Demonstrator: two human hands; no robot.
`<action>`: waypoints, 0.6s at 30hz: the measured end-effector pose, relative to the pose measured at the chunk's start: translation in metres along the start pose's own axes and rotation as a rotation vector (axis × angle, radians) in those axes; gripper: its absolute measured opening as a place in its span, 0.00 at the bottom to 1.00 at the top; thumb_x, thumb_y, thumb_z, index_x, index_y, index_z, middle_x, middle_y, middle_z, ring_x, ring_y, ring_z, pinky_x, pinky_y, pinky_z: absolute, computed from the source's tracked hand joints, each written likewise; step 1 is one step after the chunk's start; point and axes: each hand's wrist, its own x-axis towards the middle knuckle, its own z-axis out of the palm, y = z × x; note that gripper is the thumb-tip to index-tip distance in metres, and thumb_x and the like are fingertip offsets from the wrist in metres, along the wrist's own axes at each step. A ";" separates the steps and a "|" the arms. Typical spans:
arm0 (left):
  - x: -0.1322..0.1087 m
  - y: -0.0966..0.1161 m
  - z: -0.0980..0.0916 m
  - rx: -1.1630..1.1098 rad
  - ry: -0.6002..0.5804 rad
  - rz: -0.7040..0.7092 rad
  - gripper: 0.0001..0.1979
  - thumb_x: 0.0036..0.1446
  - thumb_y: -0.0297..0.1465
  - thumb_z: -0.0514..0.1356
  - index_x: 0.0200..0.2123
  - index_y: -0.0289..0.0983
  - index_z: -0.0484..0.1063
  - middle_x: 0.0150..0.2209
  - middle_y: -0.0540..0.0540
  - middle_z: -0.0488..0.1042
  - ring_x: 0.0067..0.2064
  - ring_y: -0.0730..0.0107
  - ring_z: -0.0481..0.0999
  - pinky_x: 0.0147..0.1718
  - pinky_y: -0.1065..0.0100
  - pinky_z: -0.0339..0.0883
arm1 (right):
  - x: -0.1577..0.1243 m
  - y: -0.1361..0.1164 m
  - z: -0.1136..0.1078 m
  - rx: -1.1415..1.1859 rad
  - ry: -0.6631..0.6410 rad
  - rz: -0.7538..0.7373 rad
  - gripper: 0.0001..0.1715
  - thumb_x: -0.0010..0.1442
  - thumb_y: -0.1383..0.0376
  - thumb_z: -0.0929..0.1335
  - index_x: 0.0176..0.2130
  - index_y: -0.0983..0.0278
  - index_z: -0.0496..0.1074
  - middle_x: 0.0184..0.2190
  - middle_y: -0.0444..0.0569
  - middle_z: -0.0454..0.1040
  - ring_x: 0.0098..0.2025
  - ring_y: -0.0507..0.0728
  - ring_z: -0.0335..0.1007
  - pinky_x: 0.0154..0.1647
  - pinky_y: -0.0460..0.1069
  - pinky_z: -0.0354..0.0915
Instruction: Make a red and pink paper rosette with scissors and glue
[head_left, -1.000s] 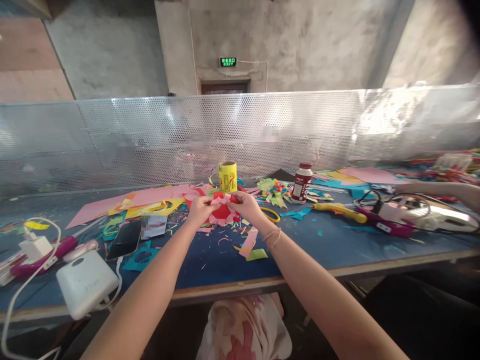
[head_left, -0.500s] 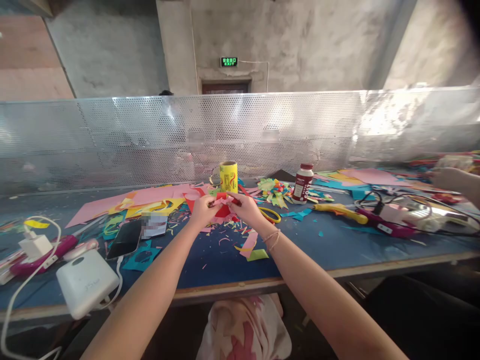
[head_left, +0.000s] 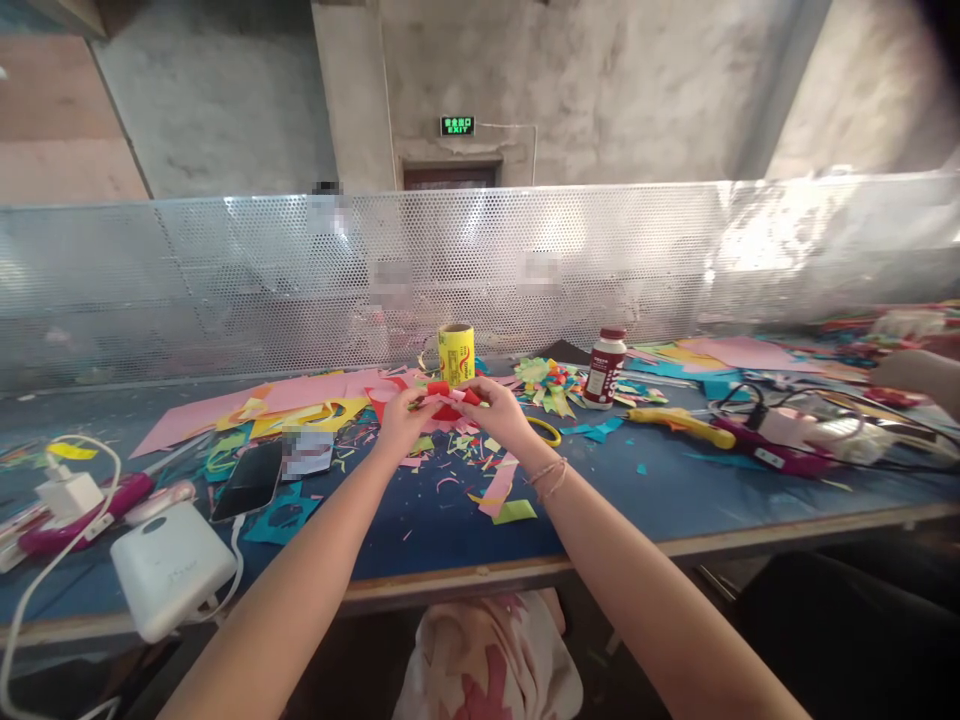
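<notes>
Between my two hands is a piece of red and pink paper point(head_left: 448, 397), held a little above the blue table point(head_left: 442, 520). My left hand point(head_left: 405, 420) pinches its left side, and my right hand point(head_left: 491, 410) pinches its right side. Just behind the paper stands a yellow cardboard tube point(head_left: 457, 352), upright. Yellow-handled scissors point(head_left: 545, 431) lie beside my right wrist, partly hidden by it. Small coloured paper scraps point(head_left: 450, 465) are scattered below my hands. Farther right sits a cluster of colourful folded paper point(head_left: 551, 382).
A dark red bottle point(head_left: 604, 370) and a yellow-handled tool point(head_left: 682, 424) lie to the right, near a purple power strip point(head_left: 772, 452). On the left are a phone point(head_left: 251, 480), a white charger block point(head_left: 174, 568) and cables. A perforated metal screen point(head_left: 465, 260) runs behind. Another person's arm point(head_left: 915, 375) reaches in at far right.
The paper between my fingers has turned, with a red rolled part now showing on top. My hands have shifted only slightly. The other person's hand at far right has moved a little.
</notes>
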 end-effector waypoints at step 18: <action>-0.012 0.028 -0.011 0.588 0.377 0.826 0.09 0.54 0.23 0.56 0.26 0.41 0.72 0.29 0.51 0.77 0.36 0.70 0.73 0.39 0.63 0.57 | -0.015 -0.011 -0.001 -0.482 0.115 -0.734 0.15 0.53 0.74 0.63 0.41 0.61 0.67 0.38 0.50 0.71 0.42 0.56 0.66 0.44 0.54 0.64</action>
